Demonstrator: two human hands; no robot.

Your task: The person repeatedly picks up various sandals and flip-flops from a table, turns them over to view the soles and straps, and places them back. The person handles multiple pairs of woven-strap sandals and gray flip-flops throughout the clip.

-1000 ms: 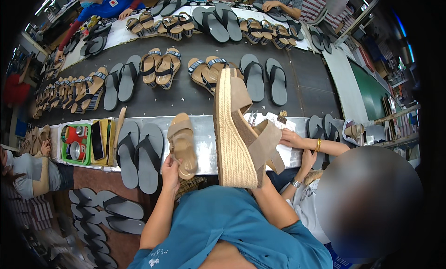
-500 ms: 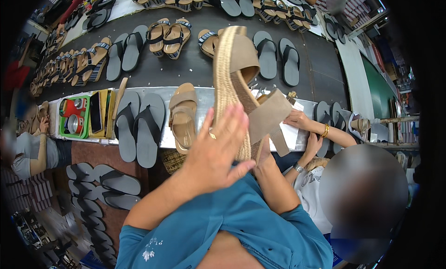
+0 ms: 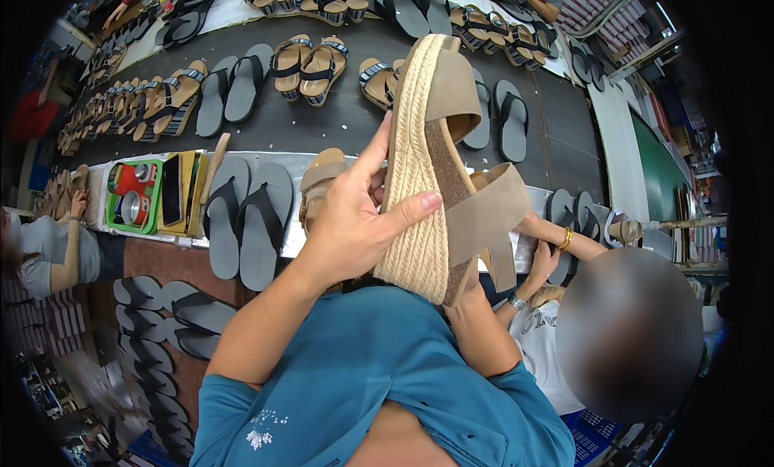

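Note:
A taupe wedge sandal (image 3: pixel 411 233) with a woven rope-covered sole stands toe-up in front of me, side turned to view. My left hand (image 3: pixel 347 217) grips the sole's left side, thumb across the rope and fingers reaching behind. At the heel, my right hand (image 3: pixel 469 296) holds the sandal from beneath; its fingers are mostly hidden behind the shoe. A similar taupe sandal (image 3: pixel 313 195) lies on the metal worktop, partly covered by my left hand. Left of it rests a pair of grey flip-flops (image 3: pixel 251 221) with black straps.
Rows of strappy sandals (image 3: pixel 161 104) and flip-flops stand on the dark conveyor belt (image 3: pixel 560 136) ahead. A green tray (image 3: pixel 133 197) with tins sits left, beside a phone (image 3: pixel 172 189). Close on my right, a co-worker's arms (image 3: pixel 580 241) reach over the worktop. More flip-flops (image 3: pixel 149 346) lie lower left.
My left hand has gone from flat against the sole to gripping it with thumb and fingers. The sandal has shifted slightly right and turned, showing more of its rope side.

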